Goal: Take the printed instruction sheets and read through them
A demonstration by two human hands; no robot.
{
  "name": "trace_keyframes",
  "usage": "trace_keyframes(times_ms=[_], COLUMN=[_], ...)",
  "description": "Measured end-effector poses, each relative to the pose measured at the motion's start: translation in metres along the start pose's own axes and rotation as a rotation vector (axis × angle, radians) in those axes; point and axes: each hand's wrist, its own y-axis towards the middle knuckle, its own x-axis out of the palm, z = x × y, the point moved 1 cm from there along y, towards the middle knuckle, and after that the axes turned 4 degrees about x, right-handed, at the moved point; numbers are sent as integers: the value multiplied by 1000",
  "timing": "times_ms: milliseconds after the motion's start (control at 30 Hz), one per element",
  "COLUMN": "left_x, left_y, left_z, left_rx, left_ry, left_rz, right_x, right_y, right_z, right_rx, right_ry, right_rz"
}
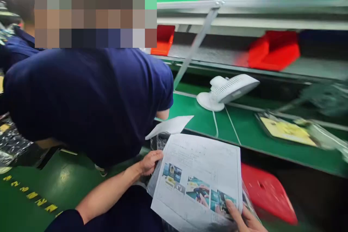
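Note:
A printed sheet [201, 159] with text and several colour photos lies tilted in front of me, with clear plastic around its edges. My left hand [150, 162] is closed on its left side, thumb along the edge. At the lower right corner, my right hand [244, 219] grips the sheet, its thumb on top and the other fingers partly hidden. Just past the left hand, a second white paper [170, 126] sticks out beside dark clear-wrapped plastic; what carries that paper is hidden.
A person in a dark blue shirt [89, 98] stands close on the left. A white fan [228, 90] rests on the green bench [190, 110]. Red bins [274, 50] line the shelf. A tray with yellow contents [288, 130] lies right; below is a red stool [268, 192].

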Motion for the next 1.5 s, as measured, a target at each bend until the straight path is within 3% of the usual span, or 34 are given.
trace_keyframes(times_ms=[100, 200, 333, 467, 567, 667, 833, 933, 1033, 1100, 1200, 1333, 1500], left_x=[-1, -3, -2, 5, 14, 28, 71, 106, 146, 174, 214, 254, 284], left_y=[-36, -63, -81, -91, -101, -114, -133, -146, -159, -166, -170, -163, -137], left_z=[-19, -38, -54, -60, -67, -84, -147, -200, -251, -279, -310, -336, -351], left_rx=[-70, -141, -182, -177, -201, -274, -331, -299, -262, -236, -209, -180, -141], left_ry=[32, 78, 135, 175, 197, 218, 268, 294, 325, 348, 393, 444, 471], left_rz=[-47, -77, -98, -118, -165, -232, -280, -273, -265, -257, -249, -245, -201], right_x=[-27, -51, -73, -80, -89, -113, -189, -257, -333, -380, -437, -480, -492], right_y=[-58, -95, -113, -123, -137, -154, -167, -161, -150, -146, -144, -135, -95], right_z=[-4, -10, -14, -12, -9, -6, 8, 33, 61, 74, 87, 97, 99], right_rx=[69, 104, 77, 138, 143, 123, 134, 153, 28, -36, 35, 92, 194], right_ry=[63, 81, 72, 226, 169, 79, -10, -73, -196, -258, -282, -189, 67], right_rz=[-17, -14, 88, -1, -41, -25, -75, -54, 60, 116, 92, 42, -86])
